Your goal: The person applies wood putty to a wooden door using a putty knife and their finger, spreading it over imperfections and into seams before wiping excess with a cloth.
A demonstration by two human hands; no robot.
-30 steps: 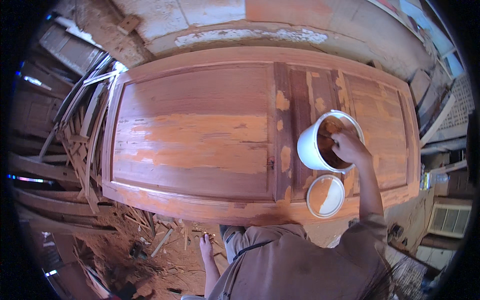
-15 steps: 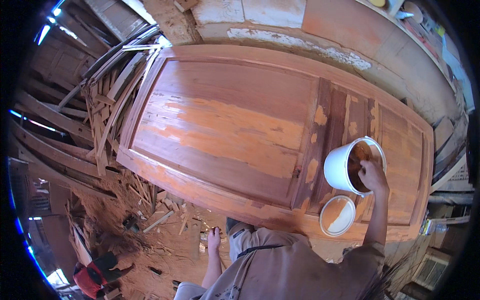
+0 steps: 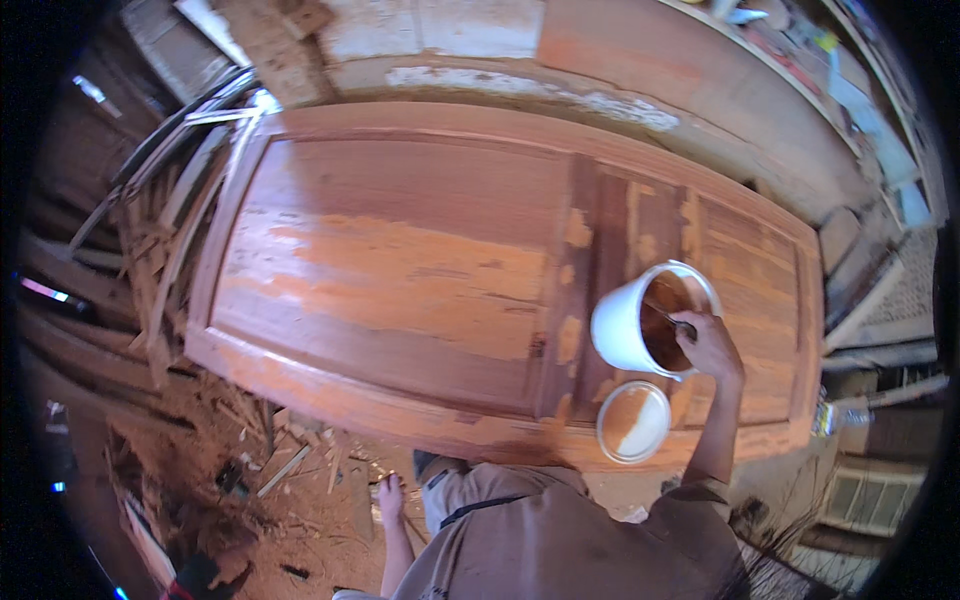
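A large panelled wooden door (image 3: 400,375) lies flat before me, its reddish-brown wood patched with orange filler. On its right part stands a white bucket (image 3: 620,328), tilted in the view, with brown-orange paste inside. My right hand (image 3: 712,348) is closed at the bucket's near right rim, gripping a thin tool with a dark handle (image 3: 686,328); its far end reaches into the paste. Just nearer lies the round lid (image 3: 634,422), smeared partly orange. My left hand (image 3: 390,495) hangs low beside my leg, fingers curled; what they hold, if anything, is hidden.
Wood offcuts (image 3: 150,290) are stacked along the left. Sawdust and scraps cover the floor (image 3: 330,540). Beyond the door's far edge runs a wall (image 3: 640,55), with a cluttered shelf at upper right. A window-like frame (image 3: 872,500) leans at lower right.
The view has shifted, so the door and bucket appear farther left. My right hand has turned at the bucket's rim, and the tool's dark handle and thin shaft now show.
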